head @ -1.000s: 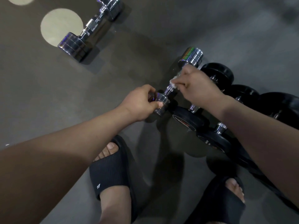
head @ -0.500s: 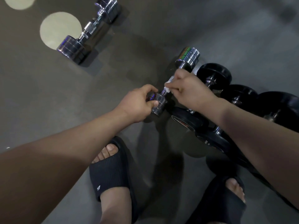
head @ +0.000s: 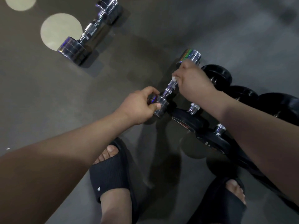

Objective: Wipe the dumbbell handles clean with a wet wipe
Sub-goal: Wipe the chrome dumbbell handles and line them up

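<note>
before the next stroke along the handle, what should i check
1. Left hand grips the near head of the chrome dumbbell: ok
2. Right hand holds the wet wipe on the handle: ok
3. Bare handle stretch open toward the left hand: ok
4. Handle clean under the right hand: cannot tell, hidden
5. Second dumbbell, apart on the floor, already wiped: cannot tell

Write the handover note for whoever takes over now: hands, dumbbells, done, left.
Left hand grips the near head of the small chrome dumbbell.
Right hand pinches the white wet wipe against its knurled handle, near the far head.
Done: this handle is mid-wipe.
Left: finish it; then the large chrome dumbbell lying apart on the grey floor and the row of black dumbbells beside. Their state: cannot tell.
</note>
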The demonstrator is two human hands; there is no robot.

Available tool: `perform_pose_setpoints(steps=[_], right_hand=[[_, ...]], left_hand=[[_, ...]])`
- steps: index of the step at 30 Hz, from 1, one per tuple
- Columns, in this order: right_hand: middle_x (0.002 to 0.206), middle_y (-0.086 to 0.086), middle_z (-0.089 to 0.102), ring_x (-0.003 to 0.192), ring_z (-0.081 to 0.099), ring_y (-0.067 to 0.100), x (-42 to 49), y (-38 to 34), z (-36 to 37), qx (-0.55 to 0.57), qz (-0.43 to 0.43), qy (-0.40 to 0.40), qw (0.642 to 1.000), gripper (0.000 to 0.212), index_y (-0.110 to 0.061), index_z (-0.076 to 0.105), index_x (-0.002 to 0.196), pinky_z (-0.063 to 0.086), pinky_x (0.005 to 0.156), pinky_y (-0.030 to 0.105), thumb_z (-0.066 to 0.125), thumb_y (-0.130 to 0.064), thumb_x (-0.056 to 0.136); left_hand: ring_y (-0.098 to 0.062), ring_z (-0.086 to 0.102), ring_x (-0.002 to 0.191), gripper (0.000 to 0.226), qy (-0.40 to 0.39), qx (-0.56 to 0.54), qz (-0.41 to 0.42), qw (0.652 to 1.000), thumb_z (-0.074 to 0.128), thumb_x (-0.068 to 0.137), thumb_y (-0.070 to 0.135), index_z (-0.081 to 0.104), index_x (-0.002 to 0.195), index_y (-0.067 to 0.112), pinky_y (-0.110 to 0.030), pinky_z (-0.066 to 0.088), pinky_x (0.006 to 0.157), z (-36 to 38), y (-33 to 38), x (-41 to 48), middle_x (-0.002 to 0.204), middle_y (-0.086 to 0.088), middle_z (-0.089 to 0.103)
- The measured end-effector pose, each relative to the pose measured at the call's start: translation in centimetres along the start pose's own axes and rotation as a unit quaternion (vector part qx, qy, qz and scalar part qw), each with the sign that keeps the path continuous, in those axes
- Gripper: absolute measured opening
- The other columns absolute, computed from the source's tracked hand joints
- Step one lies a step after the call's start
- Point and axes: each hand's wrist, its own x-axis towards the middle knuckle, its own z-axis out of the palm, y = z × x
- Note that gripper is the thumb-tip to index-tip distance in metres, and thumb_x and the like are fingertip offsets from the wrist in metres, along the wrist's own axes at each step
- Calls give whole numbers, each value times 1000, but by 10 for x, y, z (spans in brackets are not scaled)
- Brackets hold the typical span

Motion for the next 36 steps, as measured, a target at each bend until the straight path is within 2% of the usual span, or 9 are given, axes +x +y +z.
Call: perform_pose_setpoints(steps=[3, 5, 8, 12, 15, 22, 28, 33, 36], right_hand=[[101, 13, 56, 83, 59, 35, -9, -6, 4, -7, -88, -39, 995, 18, -4, 75, 99, 53, 70, 40, 61, 0, 90], [102, 12, 57, 84, 60, 34, -7, 2, 4, 6, -45, -6, 999, 19, -6, 76, 102, 55, 73, 42, 61, -2, 92], [107, 12, 58, 90, 62, 30, -9, 1, 8, 34, 33, 35, 998, 19, -4, 74, 107, 50, 83, 29, 60, -5, 95], [100, 7, 58, 85, 60, 22, -16, -5, 11, 80, -63, -12, 995, 18, -8, 77, 108, 46, 79, 25, 65, -8, 94], [106, 10, 62, 91, 63, 25, -9, 3, 9, 92, 31, 39, 994, 21, -9, 76, 113, 39, 81, 15, 64, -10, 96], [102, 6, 60, 90, 55, 10, -11, 2, 13, 122, -19, 5, 992, 20, -10, 77, 111, 38, 84, 14, 68, -8, 94], [98, 5, 62, 90, 60, 15, -17, -7, 17, 133, -61, -49, 988, 16, -7, 78, 103, 43, 82, 20, 68, -5, 92], [99, -6, 55, 89, 55, 7, -15, -3, 15, 141, -2, 2, 990, 18, -11, 79, 107, 35, 83, 4, 69, -7, 93], [100, 1, 62, 90, 59, 13, -18, -8, 17, 139, -60, -66, 986, 20, -12, 79, 107, 43, 87, 15, 68, -5, 91]], left_hand=[[-21, 63, 90, 37, 2, 7, 7, 1000, 72, 88, 35, 60, 123, 30, -25, 42, 76, 1, 0, 1, 99, 1, 66], [-21, 63, 91, 37, 1, 3, 5, 1000, 72, 88, 35, 60, 124, 30, -27, 46, 79, 0, 0, 1, 101, 1, 67], [-19, 64, 95, 37, 2, 0, -1, 1000, 70, 90, 33, 60, 125, 31, -26, 48, 83, -2, 0, 0, 101, 3, 67], [-16, 65, 96, 34, -3, -35, -30, 999, 67, 93, 29, 60, 126, 33, -24, 48, 86, -3, -4, 2, 97, 7, 67], [-18, 65, 94, 32, -3, -65, -34, 997, 65, 95, 26, 60, 126, 31, -29, 51, 89, -4, -8, 2, 93, 6, 68], [-18, 61, 95, 32, 40, -43, 9, 998, 66, 93, 28, 62, 124, 33, -28, 48, 92, -2, -16, -1, 107, -2, 58], [-12, 59, 87, 28, 39, -39, 19, 998, 66, 93, 25, 63, 118, 36, -25, 47, 90, -1, -11, -2, 101, 0, 56], [-15, 59, 88, 29, 47, -17, 7, 999, 65, 91, 32, 64, 120, 34, -24, 46, 87, -3, -4, -3, 101, -1, 58], [-15, 57, 90, 43, 45, 0, 23, 999, 76, 82, 45, 62, 120, 30, -22, 41, 80, -1, -2, -5, 100, -1, 58]])
